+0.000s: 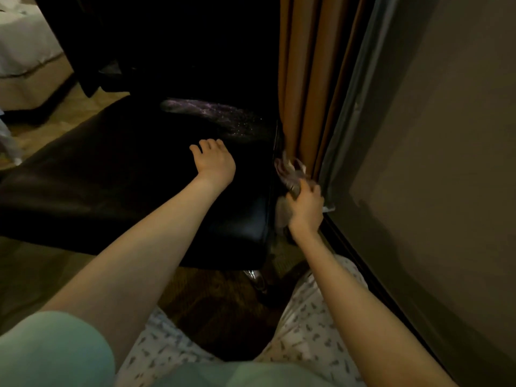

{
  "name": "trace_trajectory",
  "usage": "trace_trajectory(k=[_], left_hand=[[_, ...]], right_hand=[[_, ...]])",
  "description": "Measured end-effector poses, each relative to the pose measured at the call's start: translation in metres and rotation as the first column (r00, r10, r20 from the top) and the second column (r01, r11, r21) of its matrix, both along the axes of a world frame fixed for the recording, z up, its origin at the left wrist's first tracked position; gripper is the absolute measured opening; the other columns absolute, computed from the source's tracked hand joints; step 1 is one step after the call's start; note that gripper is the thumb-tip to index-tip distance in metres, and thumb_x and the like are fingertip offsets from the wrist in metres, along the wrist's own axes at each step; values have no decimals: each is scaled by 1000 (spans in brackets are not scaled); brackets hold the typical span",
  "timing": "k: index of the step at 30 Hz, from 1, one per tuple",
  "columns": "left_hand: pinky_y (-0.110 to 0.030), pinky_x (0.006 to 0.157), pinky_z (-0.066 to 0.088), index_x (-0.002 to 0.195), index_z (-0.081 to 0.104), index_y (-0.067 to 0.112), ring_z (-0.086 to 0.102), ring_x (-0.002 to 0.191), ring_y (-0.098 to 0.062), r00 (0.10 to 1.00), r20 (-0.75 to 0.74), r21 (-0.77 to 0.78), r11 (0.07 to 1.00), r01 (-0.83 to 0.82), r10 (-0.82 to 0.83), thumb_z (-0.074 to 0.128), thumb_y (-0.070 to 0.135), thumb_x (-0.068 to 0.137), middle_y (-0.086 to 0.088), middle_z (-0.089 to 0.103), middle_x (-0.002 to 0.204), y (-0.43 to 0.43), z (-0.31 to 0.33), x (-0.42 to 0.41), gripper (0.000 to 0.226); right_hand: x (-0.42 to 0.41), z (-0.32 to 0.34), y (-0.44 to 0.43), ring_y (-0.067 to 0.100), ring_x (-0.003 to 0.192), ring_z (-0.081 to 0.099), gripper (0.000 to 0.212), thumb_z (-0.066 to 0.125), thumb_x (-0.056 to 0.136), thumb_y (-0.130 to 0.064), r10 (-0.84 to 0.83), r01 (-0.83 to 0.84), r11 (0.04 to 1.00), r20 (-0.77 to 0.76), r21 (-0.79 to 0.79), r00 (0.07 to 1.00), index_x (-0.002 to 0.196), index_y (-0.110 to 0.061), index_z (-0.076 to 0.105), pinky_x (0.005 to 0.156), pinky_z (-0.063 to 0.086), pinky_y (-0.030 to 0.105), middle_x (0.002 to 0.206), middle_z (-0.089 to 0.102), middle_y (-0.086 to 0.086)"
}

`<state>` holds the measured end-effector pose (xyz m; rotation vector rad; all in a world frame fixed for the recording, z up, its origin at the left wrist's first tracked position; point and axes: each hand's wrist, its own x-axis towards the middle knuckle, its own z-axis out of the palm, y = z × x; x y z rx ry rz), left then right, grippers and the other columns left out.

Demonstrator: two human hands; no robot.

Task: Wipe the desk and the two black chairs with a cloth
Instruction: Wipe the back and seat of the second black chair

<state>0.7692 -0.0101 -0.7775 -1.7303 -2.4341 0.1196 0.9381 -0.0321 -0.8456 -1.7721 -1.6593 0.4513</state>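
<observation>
Right grip (305, 208) clenches cloth (289, 171) against right side of black chair seat (125, 177), curtain (304, 79) just beside. Side edge runs away from body. Left grip (215, 160) rests on seat top, fingers loose, holding nothing.

A tan curtain (304, 79) hangs beside a grey wall (446, 135) (dim light).

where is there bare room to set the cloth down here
The chair seat is bare left of the left hand. Crowded: the slot between seat edge and curtain, filled by the right hand and cloth.
</observation>
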Motion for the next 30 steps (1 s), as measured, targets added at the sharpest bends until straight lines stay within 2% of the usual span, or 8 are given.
trace_trajectory(k=[4, 9, 13, 15, 19, 23, 27, 30], left_hand=[[-49, 110, 20, 147, 16, 0, 26, 133, -38, 1000, -5, 14, 1000, 9, -9, 39, 21, 96, -22, 29, 145, -3, -1, 0, 60], [-47, 110, 20, 146, 19, 0, 28, 132, -36, 1000, -18, 10, 1000, -15, 16, 36, 20, 96, -20, 31, 144, -3, 1, 2, 56], [-49, 111, 19, 142, 29, -1, 23, 137, -36, 987, -159, -48, 998, -29, 21, 28, 18, 99, -22, 27, 148, -6, 4, 6, 47], [-50, 111, 17, 144, 26, 0, 15, 140, -39, 968, -250, -88, 995, -37, 14, 24, 19, 101, -25, 18, 151, -6, 4, 8, 48], [-50, 111, 17, 142, 28, -4, 17, 140, -38, 970, -235, -98, 992, -79, 54, 23, 18, 100, -26, 20, 151, -7, 5, 5, 47], [-50, 112, 18, 142, 21, -9, 20, 138, -37, 981, -177, -80, 993, -91, 76, 24, 17, 100, -24, 23, 149, -6, 5, 4, 50], [-50, 113, 12, 145, 4, -7, 12, 141, -35, 990, -49, -143, 980, -139, 133, 28, 27, 99, -21, 12, 153, 1, 13, -3, 62], [-51, 113, 10, 146, -2, -5, 9, 142, -34, 979, 89, -162, 972, -169, 185, 38, 42, 94, -20, 8, 154, 7, 25, -16, 80]], right_hand=[[26, -24, 4, 36, 115, 47, 33, 47, 93, -13, -109, 101, 991, -92, -90, 990, 124, -16, 56, 88, 46, 40, 124, 48, 16], [27, 43, 26, 29, 105, 55, 30, 53, 91, -14, -15, 59, 987, -286, 148, 958, 120, -17, 60, 84, 42, 31, 114, 56, 12], [-17, 77, 28, 30, 110, 51, 38, 56, 85, -17, 259, -255, 918, 28, 304, 965, 122, -19, 60, 87, 45, 35, 119, 55, 11], [-31, 64, 32, 28, 117, 45, 40, 55, 87, -22, 313, -341, 907, 149, 246, 938, 127, -25, 57, 90, 43, 35, 126, 50, 6], [-13, 35, 61, 31, 115, 50, 42, 55, 89, -21, 148, -128, 982, -150, 137, 978, 131, -24, 53, 92, 43, 36, 126, 51, 10], [9, 12, 74, 34, 107, 56, 30, 44, 95, -17, -28, 3, 986, -144, -167, 989, 120, -17, 59, 83, 45, 35, 119, 61, 15], [6, 45, 81, 32, 97, 59, 28, 45, 93, -14, 34, -24, 999, -258, 42, 966, 115, -13, 62, 70, 41, 29, 105, 63, 14], [-15, 93, 87, 28, 98, 57, 31, 50, 89, -19, 185, -143, 961, -165, 235, 969, 118, -18, 62, 71, 43, 29, 103, 59, 9]])
